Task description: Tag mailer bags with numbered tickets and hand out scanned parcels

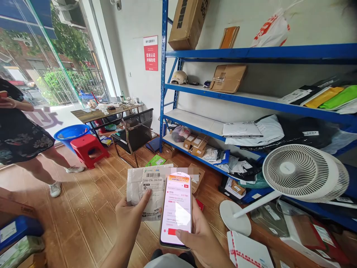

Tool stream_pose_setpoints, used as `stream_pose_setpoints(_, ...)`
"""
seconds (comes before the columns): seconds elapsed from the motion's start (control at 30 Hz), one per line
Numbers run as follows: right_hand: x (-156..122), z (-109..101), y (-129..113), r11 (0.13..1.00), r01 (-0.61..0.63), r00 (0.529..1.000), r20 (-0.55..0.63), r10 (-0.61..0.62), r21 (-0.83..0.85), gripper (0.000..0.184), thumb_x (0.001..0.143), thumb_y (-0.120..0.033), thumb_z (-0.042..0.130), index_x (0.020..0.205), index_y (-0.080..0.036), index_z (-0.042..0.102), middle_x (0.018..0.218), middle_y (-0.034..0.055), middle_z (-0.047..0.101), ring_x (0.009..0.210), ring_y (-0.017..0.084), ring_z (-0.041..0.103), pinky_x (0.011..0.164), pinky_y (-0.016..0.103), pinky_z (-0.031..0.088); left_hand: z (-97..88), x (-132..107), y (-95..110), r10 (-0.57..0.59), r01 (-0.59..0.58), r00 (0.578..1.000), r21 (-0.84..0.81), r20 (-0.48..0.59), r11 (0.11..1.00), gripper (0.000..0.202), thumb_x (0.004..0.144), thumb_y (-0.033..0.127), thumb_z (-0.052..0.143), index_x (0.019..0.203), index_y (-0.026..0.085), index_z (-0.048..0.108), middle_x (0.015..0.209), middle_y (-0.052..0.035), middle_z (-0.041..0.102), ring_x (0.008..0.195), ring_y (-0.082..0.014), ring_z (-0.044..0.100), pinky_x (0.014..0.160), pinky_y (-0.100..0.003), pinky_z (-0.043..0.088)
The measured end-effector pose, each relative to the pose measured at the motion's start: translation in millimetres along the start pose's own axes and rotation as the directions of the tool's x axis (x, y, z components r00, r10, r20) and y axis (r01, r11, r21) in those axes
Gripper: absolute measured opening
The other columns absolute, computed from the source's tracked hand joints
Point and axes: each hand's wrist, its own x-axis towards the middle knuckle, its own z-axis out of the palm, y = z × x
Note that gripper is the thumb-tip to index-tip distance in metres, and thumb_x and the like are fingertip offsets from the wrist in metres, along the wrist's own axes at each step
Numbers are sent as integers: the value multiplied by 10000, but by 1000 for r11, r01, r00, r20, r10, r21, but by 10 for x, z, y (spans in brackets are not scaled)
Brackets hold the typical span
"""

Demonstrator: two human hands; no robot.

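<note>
My left hand (133, 210) grips a white padded parcel (136, 182) by its lower edge, thumb pressed on the shipping label. The label shows a barcode and printed text. Right beside it, my right hand (199, 232) holds a smartphone (176, 208) upright, its lit screen facing me and overlapping the parcel's right side. My right thumb rests on a red button low on that screen. The fingers behind both the parcel and the phone are mostly hidden.
Blue shelving (195, 89) with parcels lines the right wall. A white fan (304, 173) stands near right, among floor packages. A black chair (132, 132), red stool (88, 149), blue bin (71, 132) and desk (111, 111) are ahead. Another person (22, 130) stands at left.
</note>
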Motion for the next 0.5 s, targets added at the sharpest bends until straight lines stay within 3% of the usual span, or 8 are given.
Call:
stream_pose_setpoints(0.3,121,128,9,1000,13,999,33,-14,23,958,585,-274,837,1377,-274,299,1202,104,630,1079,274,619,939,445,463,-86,109,15,0,0,1000,-10,-29,1000,489,411,390,851,779,101,708,719,-87,741,643,-253,696,486,-261,564)
stream_pose_setpoints(0.5,281,236,54,1000,-5,995,100,5,0,888,594,-252,827,1346,-253,354,1169,107,648,1079,269,619,907,419,484,-230,202,100,18,-17,996,5,-89,1000,518,396,399,847,800,108,705,715,-74,740,644,-245,692,488,-252,561)
